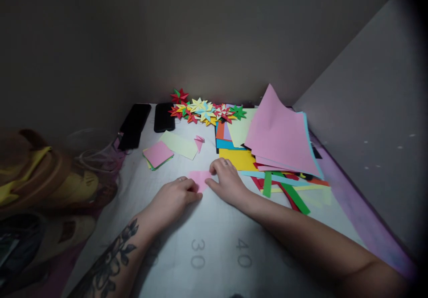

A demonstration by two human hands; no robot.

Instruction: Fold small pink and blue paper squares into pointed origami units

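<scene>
A small piece of pink paper [200, 180] lies on the white sheet in front of me, between my two hands. My left hand [182, 193] pinches its lower left edge, fingers closed. On its right edge, the thumb and fingers of my right hand [225, 177] are closed too. Whether the paper has a fold cannot be made out clearly. Just beyond it stands a small folded pink paper piece [199, 143]. To the left lies a stack of small paper squares [158, 154], pink on top, beside a pale green paper strip [180, 144].
Several folded paper stars [203, 110] sit along the back. Large pink sheets [281, 133] and coloured paper strips [294, 195] cover the right side. Two dark phones [164, 116] lie at the back left. A yellow-brown bag [73, 182] stands at the left edge.
</scene>
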